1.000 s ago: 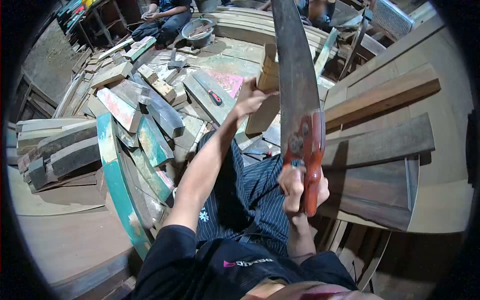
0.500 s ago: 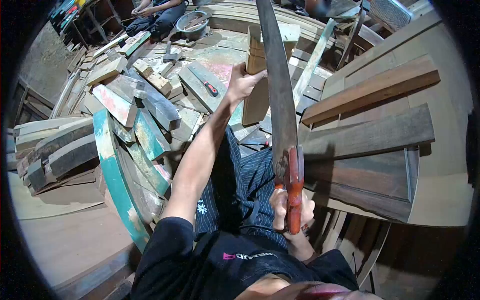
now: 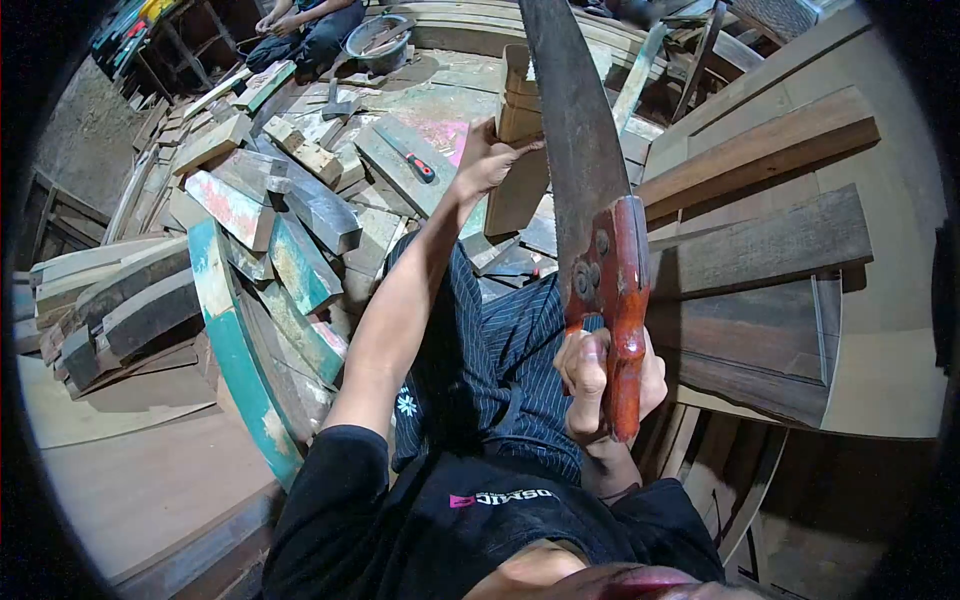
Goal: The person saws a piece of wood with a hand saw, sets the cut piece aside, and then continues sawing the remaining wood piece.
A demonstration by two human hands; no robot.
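My right hand [image 3: 585, 385] is wrapped around the red-brown wooden handle of a handsaw [image 3: 578, 140]. The saw's broad, dark blade points away from me and rises past the top edge of the view. My left hand [image 3: 487, 165] grips a pale wooden block [image 3: 518, 195] by its side, the thumb along the near edge and a finger stretched across the face. This block stands just left of the blade, which overlaps its right side in this view. Part of the block's far end is hidden by the saw.
Offcuts and a curved teal-painted piece [image 3: 240, 350] are piled on my left. A red-and-black-handled screwdriver [image 3: 418, 168] lies on a board, near a hammer [image 3: 338, 100]. On the right, planks [image 3: 770, 245] rest on panels. Another person [image 3: 315, 35] sits beyond, beside a bucket [image 3: 380, 45].
My right hand has moved the saw to the right and slightly away from me, and its handle has tilted. My left hand stays at the block.
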